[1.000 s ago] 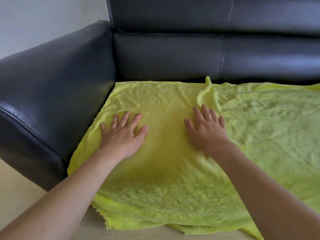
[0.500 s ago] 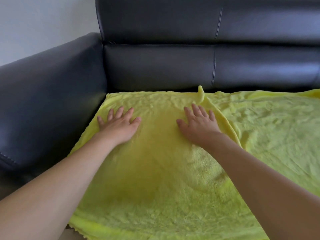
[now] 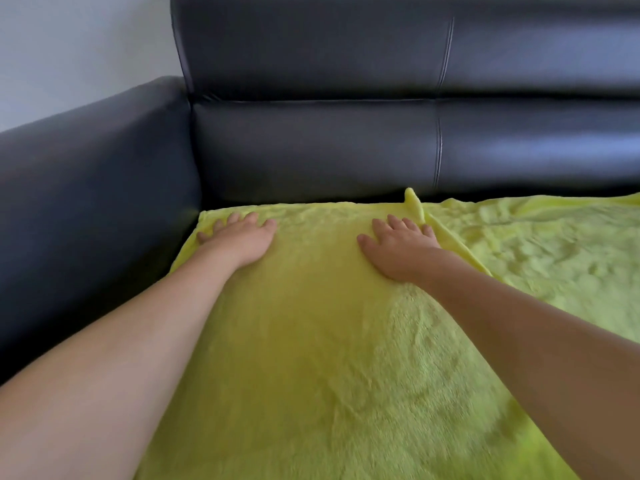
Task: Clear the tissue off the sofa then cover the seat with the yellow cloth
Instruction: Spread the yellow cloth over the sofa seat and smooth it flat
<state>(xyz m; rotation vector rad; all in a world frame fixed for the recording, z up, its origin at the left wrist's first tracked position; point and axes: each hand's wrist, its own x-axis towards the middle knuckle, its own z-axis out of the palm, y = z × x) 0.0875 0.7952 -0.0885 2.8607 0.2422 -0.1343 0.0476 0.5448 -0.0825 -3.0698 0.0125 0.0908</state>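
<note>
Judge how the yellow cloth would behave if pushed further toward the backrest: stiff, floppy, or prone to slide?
Probably floppy: the yellow cloth already bunches into a raised fold beside the right hand. It likely slides easily, since it lies on a smooth, glossy sofa. It looks light and plush, so flat palms like the left hand should move it.
</note>
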